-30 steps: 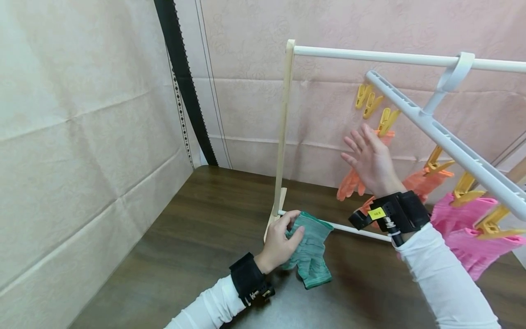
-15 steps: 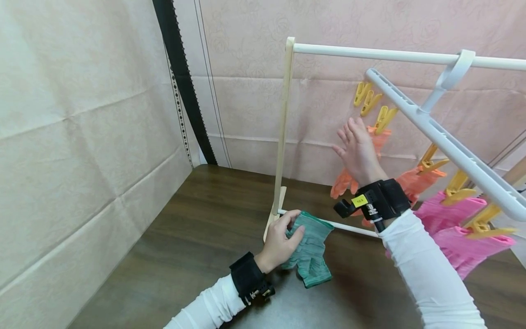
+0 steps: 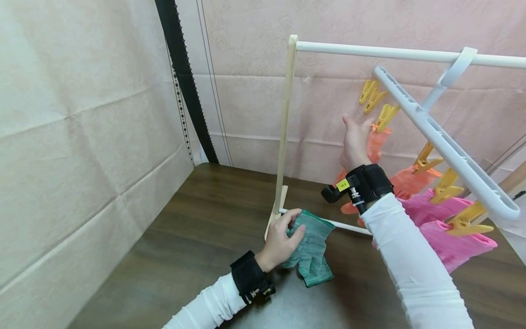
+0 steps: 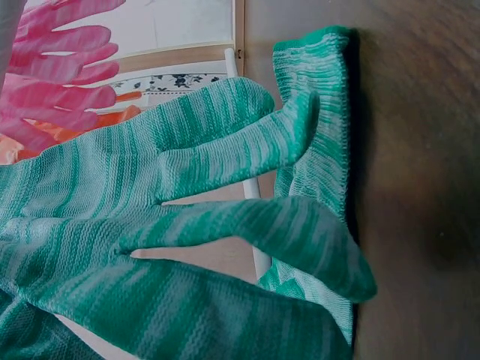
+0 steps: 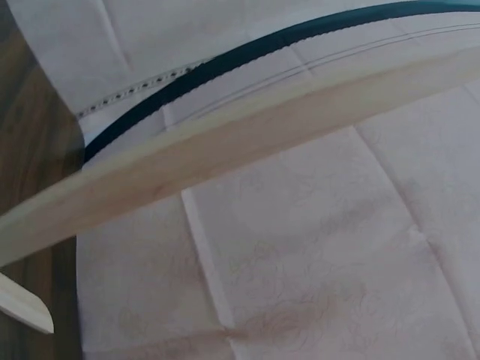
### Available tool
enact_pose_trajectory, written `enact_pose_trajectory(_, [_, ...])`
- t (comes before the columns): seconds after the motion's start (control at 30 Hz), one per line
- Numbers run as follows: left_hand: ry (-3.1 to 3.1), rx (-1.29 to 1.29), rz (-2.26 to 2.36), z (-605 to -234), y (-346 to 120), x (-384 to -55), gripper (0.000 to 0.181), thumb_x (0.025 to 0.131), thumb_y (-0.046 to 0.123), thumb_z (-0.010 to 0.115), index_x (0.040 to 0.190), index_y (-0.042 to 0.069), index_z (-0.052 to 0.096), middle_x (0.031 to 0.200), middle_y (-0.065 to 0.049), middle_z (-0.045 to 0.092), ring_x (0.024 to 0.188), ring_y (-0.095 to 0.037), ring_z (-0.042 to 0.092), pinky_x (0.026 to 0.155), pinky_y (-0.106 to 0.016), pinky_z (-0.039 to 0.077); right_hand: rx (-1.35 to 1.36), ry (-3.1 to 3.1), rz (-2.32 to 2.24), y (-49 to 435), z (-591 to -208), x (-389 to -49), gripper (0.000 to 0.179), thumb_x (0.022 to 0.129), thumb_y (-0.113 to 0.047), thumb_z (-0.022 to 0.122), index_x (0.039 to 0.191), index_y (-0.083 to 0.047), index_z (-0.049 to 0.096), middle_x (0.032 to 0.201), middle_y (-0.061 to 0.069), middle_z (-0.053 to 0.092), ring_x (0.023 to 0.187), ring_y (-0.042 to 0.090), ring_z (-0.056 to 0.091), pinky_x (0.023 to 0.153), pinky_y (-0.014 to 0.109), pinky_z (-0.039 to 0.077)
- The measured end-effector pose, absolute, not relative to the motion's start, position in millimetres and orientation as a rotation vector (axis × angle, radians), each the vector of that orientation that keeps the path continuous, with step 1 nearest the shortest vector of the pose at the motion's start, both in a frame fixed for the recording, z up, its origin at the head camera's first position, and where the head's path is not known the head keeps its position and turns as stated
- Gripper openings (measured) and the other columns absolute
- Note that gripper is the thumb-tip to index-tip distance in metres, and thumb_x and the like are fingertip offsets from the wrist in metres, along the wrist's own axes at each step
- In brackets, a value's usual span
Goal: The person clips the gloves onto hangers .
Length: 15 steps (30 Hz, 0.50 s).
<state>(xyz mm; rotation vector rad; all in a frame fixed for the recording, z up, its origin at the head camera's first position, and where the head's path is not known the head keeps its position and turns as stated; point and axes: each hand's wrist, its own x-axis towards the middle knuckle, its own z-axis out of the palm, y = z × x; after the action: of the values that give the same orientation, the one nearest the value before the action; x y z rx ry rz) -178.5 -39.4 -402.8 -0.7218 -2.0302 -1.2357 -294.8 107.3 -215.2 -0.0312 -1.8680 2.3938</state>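
Observation:
My left hand (image 3: 281, 242) pinches a green striped knit glove (image 3: 312, 244) low over the tabletop. In the left wrist view the glove's fingers (image 4: 225, 157) hang toward the table, and a green ribbed cuff (image 4: 319, 97) lies just behind them. My right hand (image 3: 355, 141) is raised with its fingers extended, beside a yellow clip (image 3: 386, 116) from which an orange glove (image 3: 376, 144) hangs; its fingertips are partly hidden. Several yellow clips hang along the light-blue hanger (image 3: 448, 141). Further right, pink gloves (image 3: 460, 244) hang from clips. The right wrist view shows neither hand nor glove.
The hanger hooks over the white top rail (image 3: 378, 51) of a drying stand. Its pale wooden post (image 3: 284, 123) rises just beyond my left hand, with a white lower bar (image 3: 349, 227) near the glove. Pale cloth (image 3: 94, 114) encloses the brown table (image 3: 213, 205).
My right hand has moved left and turned over beside the clips. The hanger has swung slightly, shifting the pink gloves left. My left hand and the green glove have stayed in place.

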Motion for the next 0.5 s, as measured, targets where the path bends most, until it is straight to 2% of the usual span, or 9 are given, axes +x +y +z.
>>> enact_pose_trajectory(0.1, [-2.026,-0.731,-1.231,-402,-40,-178,0.027,0.083,0.003,0.053,0.110,-0.002,0.054,0.072,-0.007,0.048,0.064,-0.013,0.042,0.062,-0.018,0.038,-0.090,-1.890,2.303,107,-217,-299,0.086,0.091,-0.032,0.044,0.130,-0.032,-0.032,0.140,-0.014,-0.033,0.128,0.001,-0.026,0.107,0.023,-0.011])
enact_pose_trajectory(0.27, [-2.016,-0.744,-1.237,-403,-41,-178,0.028,0.084,0.006,0.052,0.111,-0.002,0.053,0.074,-0.006,0.049,0.065,-0.012,0.043,0.062,-0.018,0.039,-0.161,-1.860,2.213,106,-219,-306,0.087,0.091,-0.026,0.045,0.133,-0.028,-0.031,0.141,-0.012,-0.030,0.129,-0.001,-0.020,0.106,0.017,-0.008])
enact_pose_trajectory(0.5, [-2.035,-0.729,-1.247,-403,-42,-177,0.028,0.084,0.008,0.052,0.110,-0.002,0.053,0.073,-0.006,0.049,0.065,-0.011,0.043,0.062,-0.017,0.038,-0.197,-1.843,2.207,105,-217,-314,0.086,0.090,-0.030,0.045,0.132,-0.031,-0.031,0.140,-0.015,-0.031,0.130,0.000,-0.020,0.107,0.018,-0.005])
